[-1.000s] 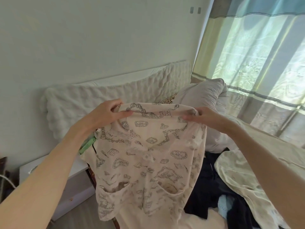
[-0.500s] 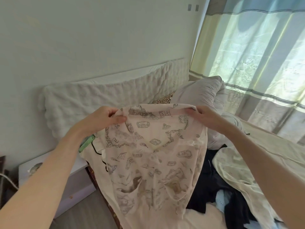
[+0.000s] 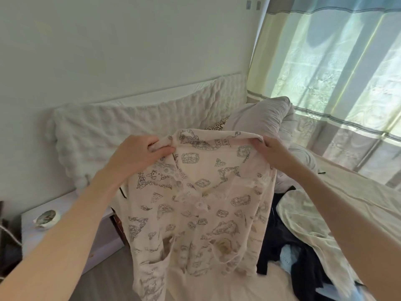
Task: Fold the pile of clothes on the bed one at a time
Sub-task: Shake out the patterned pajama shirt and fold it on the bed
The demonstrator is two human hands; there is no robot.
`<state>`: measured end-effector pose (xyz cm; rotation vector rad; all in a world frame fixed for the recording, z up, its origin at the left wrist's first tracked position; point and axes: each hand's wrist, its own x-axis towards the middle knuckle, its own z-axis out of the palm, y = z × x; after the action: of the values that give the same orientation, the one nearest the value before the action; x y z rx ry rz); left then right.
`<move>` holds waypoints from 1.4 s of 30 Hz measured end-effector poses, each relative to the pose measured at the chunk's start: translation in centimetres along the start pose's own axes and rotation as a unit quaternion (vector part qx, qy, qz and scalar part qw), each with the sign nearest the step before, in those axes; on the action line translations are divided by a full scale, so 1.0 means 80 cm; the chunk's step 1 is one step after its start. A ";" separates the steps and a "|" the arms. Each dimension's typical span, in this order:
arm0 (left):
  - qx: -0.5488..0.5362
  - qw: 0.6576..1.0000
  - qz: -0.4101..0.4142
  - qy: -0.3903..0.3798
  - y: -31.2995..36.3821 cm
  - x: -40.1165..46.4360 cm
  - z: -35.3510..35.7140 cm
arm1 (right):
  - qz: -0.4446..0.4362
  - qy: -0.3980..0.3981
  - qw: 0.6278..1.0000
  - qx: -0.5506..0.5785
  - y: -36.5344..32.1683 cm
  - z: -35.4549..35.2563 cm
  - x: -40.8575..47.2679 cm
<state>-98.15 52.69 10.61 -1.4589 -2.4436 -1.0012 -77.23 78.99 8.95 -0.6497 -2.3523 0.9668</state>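
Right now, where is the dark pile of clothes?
In the head view the dark pile of clothes lies on the bed, lower right, between the held printed shirt and the cream sheet.

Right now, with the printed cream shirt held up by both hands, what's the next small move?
Probably lower the cream shirt with grey printed pattern flat onto the bare bed: left hand and right hand pinch its shoulders, and it hangs unfolded in the air.

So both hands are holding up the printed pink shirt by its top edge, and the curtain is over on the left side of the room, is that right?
Not quite. In the head view the curtain hangs on the right side of the room, not the left. The rest holds: the left hand and right hand hold the printed pink shirt up by its top edge.
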 end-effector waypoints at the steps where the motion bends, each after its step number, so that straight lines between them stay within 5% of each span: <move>1: -0.002 1.000 -0.009 0.012 -0.004 -0.003 0.002 | 0.015 -0.016 0.999 0.030 -0.002 -0.002 -0.003; 4: -0.024 0.998 -0.041 0.037 -0.012 -0.012 0.011 | 0.038 -0.109 0.987 0.109 -0.010 -0.014 -0.016; 7: -0.107 0.992 -0.057 0.036 -0.017 -0.021 0.017 | 0.098 -0.292 0.916 0.255 -0.008 -0.028 -0.027; 9: -0.144 0.987 -0.071 0.023 -0.022 -0.026 0.019 | 0.119 -0.347 0.880 0.302 -0.006 -0.033 -0.036; 13: -0.143 0.983 -0.117 0.001 -0.030 -0.029 0.027 | 0.170 -0.271 0.902 0.291 0.002 -0.020 -0.046; 17: -0.102 0.988 -0.114 -0.007 -0.023 -0.029 0.029 | 0.102 -0.088 0.990 0.031 0.012 0.002 -0.047; 23: -0.128 0.988 -0.081 0.009 -0.009 -0.025 0.019 | 0.082 0.065 0.989 -0.101 0.022 0.029 -0.047; 30: -0.107 0.989 -0.091 0.055 -0.021 -0.026 0.011 | 0.154 0.028 0.969 0.192 0.013 0.018 -0.046; 37: -0.112 0.978 -0.170 -0.046 -0.025 -0.029 0.028 | 0.087 0.041 0.991 0.095 0.009 0.011 -0.042; 42: -0.169 0.959 -0.151 -0.169 -0.006 -0.026 0.037 | 0.109 -0.080 0.991 0.019 0.007 0.023 -0.039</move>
<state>-96.82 52.73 7.23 -1.4826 -2.9240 -1.3918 -75.84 76.57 6.54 -0.8577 -2.4308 1.1948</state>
